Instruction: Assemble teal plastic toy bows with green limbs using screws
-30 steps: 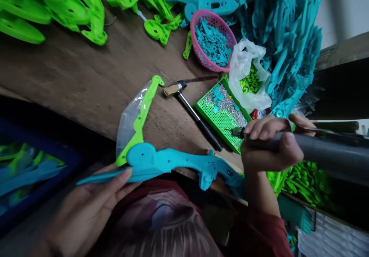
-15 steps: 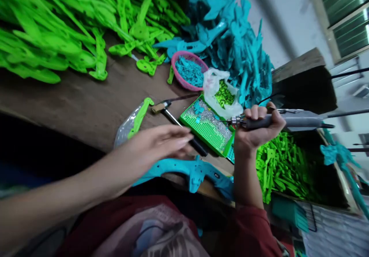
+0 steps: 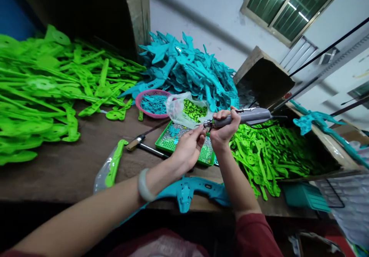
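Observation:
My right hand (image 3: pixel 225 131) is wrapped around a grey electric screwdriver (image 3: pixel 245 116), its bit pointing left. At the bit's end, my left hand (image 3: pixel 188 147) has thumb and fingers pinched together; whatever is between them is too small to make out. Below both hands, a green perforated tray (image 3: pixel 162 144) holds many small silvery screws and a few blue pieces. A long blue plastic part (image 3: pixel 184 195) lies along the table's front edge, partly hidden by my left forearm. A hammer (image 3: pixel 148 148) rests left of the tray, its handle partly behind my left hand.
A green part in clear plastic (image 3: pixel 113 166) lies on the brown table (image 3: pixel 83 164). Behind the tray are a pink basket (image 3: pixel 138 102) of blue pieces and a white plastic bag (image 3: pixel 174 110) of green ones. Piles of green parts (image 3: pixel 37 87) and blue parts (image 3: pixel 193 70) stand behind.
My left hand has moved right and up to the screwdriver's bit, its fingers now pinched. In the view, the screwdriver and the things on the table sit further left.

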{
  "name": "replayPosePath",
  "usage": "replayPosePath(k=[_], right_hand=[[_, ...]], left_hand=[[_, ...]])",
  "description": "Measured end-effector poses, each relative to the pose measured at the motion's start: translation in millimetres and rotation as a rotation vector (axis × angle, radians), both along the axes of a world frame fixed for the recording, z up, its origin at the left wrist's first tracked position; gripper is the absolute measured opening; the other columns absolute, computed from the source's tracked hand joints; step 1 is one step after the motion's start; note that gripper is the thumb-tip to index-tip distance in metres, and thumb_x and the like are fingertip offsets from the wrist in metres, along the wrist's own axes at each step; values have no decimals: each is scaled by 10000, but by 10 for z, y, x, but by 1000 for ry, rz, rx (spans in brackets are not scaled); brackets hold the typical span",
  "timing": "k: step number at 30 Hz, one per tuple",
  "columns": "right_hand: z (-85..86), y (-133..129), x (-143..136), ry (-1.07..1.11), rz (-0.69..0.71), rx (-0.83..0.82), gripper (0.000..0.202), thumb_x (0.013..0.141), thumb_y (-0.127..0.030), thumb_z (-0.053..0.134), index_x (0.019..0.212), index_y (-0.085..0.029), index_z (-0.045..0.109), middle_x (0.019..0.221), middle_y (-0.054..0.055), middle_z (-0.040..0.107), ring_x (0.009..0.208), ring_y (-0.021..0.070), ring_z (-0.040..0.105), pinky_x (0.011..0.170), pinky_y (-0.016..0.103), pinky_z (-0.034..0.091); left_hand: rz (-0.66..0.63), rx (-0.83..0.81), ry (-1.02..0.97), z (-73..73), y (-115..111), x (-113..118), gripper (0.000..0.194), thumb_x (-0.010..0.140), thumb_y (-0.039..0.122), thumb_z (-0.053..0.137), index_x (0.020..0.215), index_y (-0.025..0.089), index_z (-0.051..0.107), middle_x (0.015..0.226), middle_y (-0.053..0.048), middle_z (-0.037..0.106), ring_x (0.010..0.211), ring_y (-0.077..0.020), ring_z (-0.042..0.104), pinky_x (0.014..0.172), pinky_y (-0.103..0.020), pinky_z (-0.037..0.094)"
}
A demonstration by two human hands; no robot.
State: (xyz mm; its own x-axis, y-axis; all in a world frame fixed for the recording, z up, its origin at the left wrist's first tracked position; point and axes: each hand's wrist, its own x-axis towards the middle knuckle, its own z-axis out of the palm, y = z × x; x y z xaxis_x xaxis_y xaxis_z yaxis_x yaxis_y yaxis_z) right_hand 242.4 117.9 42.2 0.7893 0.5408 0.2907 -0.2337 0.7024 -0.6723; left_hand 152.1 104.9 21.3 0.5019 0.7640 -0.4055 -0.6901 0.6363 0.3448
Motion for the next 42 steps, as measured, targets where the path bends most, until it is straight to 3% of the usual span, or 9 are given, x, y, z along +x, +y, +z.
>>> replayPosePath(k=[4,8,11,16,22,26,31,36,42], right_hand=[[-68,85,-60,-39,-69,37,225,759,-318,532,937,-261,407,521,-130,405,439,99,440,529,262,443],[-82,109,-82,-76,-124,78,192,766,-293,534,915,-252,419,507,-126,421,427,101,448,507,263,449],[-115,87,-91,-84,-123,96,167,766,-279,542,896,-241,445,496,-122,440,417,99,452,494,262,456],[-218,142,-17,-109,-154,133,199,752,-259,580,918,-233,473,477,-129,474,408,103,472,505,267,481],[-250,200,159,-75,-219,6,221,776,-353,574,929,-222,483,469,-134,464,403,107,489,510,272,474],[-285,169,208,-88,-216,12,231,791,-372,616,907,-217,489,455,-130,495,400,109,500,510,264,467],[-362,184,230,-99,-217,10,169,796,-309,610,870,-212,492,444,-118,539,395,108,524,531,259,477],[-366,162,195,-122,-217,-45,139,807,-307,589,808,-212,488,458,-113,528,412,99,530,539,256,483],[-285,80,151,-119,-188,-49,192,804,-358,606,859,-225,478,460,-134,496,412,94,510,526,256,467]], left_hand=[[95,-133,5,46,35,148,297,1005,32,457,760,93,614,649,19,600,499,5,534,476,-42,446],[103,-192,-4,28,96,215,73,988,140,567,969,105,628,798,18,623,571,-46,569,481,-135,491],[102,-179,34,-43,67,211,174,964,258,634,1088,136,627,945,-19,657,698,-104,627,572,-224,554],[49,-82,187,-250,-79,259,266,964,323,629,1171,156,617,1116,-68,659,893,-173,664,748,-342,598],[-83,153,451,-492,85,211,311,957,344,635,1207,160,608,1187,-85,645,983,-207,660,825,-399,592],[-205,403,636,-580,236,33,205,938,300,663,1070,144,647,1062,-54,671,885,-172,658,774,-357,583],[-197,720,766,-530,271,33,175,744,216,824,846,153,697,861,-31,697,731,-144,617,605,-236,472],[-220,933,769,-500,340,126,230,819,361,726,707,163,693,562,-4,615,502,-126,530,500,-244,389],[-210,1139,761,-532,417,61,267,858,409,639,713,186,651,585,1,616,545,-128,549,555,-239,419]])
